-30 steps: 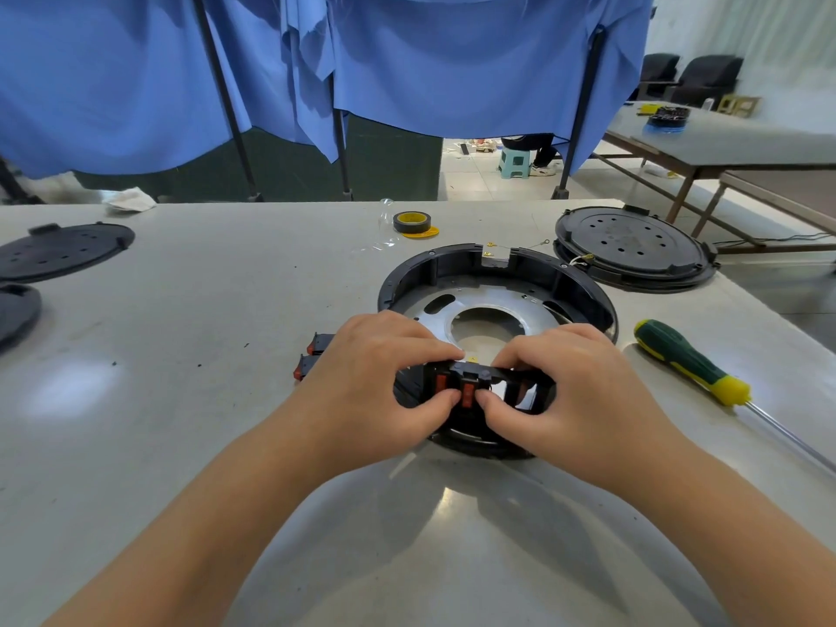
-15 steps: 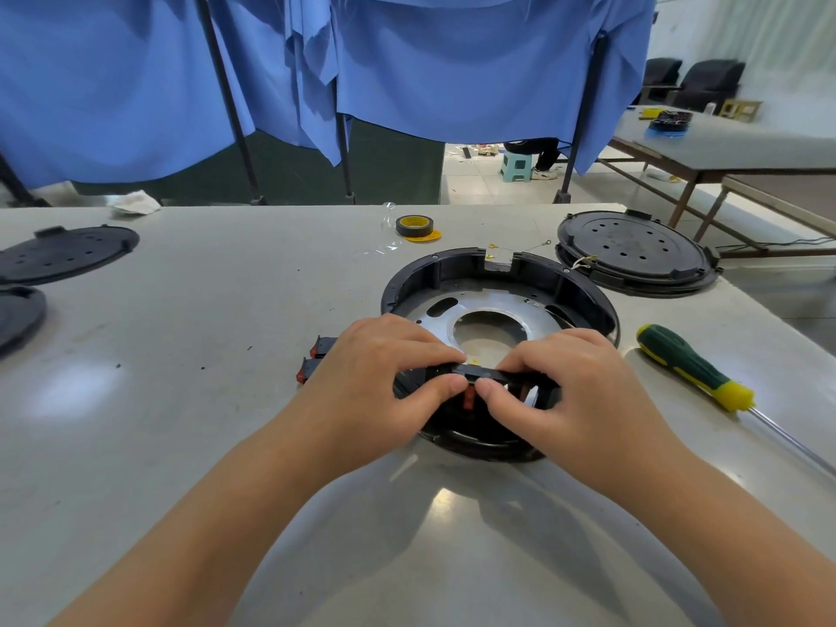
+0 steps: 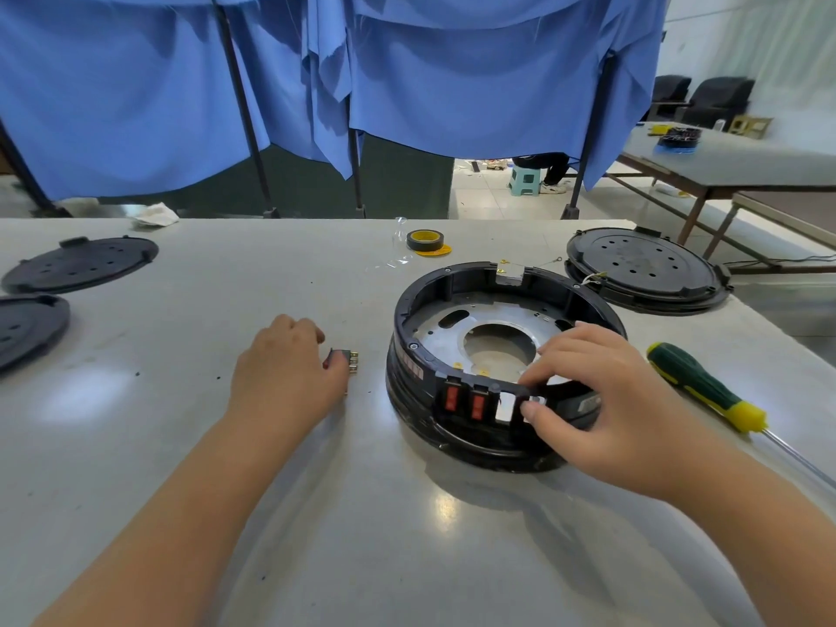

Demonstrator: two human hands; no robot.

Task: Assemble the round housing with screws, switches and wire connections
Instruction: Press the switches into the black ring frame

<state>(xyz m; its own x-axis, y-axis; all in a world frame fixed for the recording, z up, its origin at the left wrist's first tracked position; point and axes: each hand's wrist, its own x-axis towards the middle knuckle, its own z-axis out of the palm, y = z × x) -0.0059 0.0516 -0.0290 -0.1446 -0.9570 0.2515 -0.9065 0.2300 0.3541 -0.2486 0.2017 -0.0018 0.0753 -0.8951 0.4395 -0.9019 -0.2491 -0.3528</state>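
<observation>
The round black housing [image 3: 506, 368] sits on the grey surface [image 3: 181, 445] in front of you, a bit to the right. Two red switches [image 3: 465, 402] are already in slots in its near wall, and an open slot shows just to their right. Your right hand [image 3: 601, 400] holds that near wall, with the fingers curled over the top edge and the thumb pressing on the outside. Your left hand [image 3: 285, 368] rests on the surface to the left of the housing, and its fingers pinch a small loose switch [image 3: 344, 359] with metal pins. A green and yellow screwdriver [image 3: 705, 386] lies to the right of the housing. A black round lid [image 3: 642, 269] lies behind it. A roll of tape [image 3: 424, 240] sits farther back.
</observation>
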